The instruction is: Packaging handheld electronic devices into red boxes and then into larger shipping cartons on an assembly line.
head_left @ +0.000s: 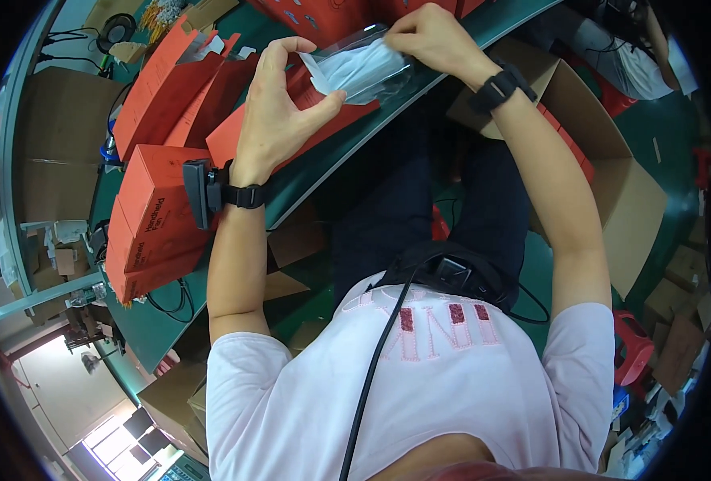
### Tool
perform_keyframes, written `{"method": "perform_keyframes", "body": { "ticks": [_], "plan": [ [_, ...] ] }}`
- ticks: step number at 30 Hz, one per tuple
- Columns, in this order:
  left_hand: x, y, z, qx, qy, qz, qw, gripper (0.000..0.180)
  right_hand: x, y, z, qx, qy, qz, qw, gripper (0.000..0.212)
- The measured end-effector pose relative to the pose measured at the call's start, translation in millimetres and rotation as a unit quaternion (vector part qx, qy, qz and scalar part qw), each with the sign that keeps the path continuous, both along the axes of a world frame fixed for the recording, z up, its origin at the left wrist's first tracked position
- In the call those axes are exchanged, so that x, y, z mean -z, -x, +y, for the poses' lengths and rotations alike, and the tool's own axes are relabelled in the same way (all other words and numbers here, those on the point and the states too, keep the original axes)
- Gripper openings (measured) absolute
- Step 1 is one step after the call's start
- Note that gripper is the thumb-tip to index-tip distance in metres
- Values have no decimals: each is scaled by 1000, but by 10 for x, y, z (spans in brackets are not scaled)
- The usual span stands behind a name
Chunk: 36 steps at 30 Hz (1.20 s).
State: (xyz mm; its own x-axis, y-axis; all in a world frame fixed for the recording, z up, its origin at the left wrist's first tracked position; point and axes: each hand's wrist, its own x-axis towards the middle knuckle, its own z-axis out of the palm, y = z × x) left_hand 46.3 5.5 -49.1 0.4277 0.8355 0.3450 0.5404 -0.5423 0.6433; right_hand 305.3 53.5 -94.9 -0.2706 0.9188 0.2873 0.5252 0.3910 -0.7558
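Observation:
A clear plastic bag [363, 68] with a pale blue-white item inside is held up between my hands, over the edge of the green table. My left hand [279, 116] is at the bag's left end, thumb along the lower corner and fingers at the upper one, curled around it. With bent fingers, my right hand [437, 44] pinches the other end. What exactly lies inside the bag cannot be made out. Beneath it, partly hidden by my left hand, is a long red-orange box [311, 132].
More red-orange boxes stand left, an upright one [159, 212] by my left wrist and an open one [159, 100] behind. An open cardboard carton [604, 136] sits below my right forearm. Another person [616, 48] is at the upper right. A black cable [371, 377] hangs down my front.

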Motion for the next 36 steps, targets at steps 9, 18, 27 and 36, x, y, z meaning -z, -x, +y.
{"method": "perform_keyframes", "body": {
  "ticks": [9, 18, 27, 36],
  "plan": [
    [-117, -102, -111, -14, -32, 90, 995, 58, -489, 66, -423, 129, -141, -105, 976, 19],
    [-45, -111, -48, -4, -32, 146, 989, 63, -251, 249, -336, 113, -82, -235, 962, 19],
    [76, -114, -13, -25, -55, 115, 992, 76, -577, 380, -469, 114, -225, -50, 966, 20],
    [166, -98, 37, -42, -89, 112, 989, 84, -361, 635, -390, 119, -69, 305, 943, 30]
  ]
}}
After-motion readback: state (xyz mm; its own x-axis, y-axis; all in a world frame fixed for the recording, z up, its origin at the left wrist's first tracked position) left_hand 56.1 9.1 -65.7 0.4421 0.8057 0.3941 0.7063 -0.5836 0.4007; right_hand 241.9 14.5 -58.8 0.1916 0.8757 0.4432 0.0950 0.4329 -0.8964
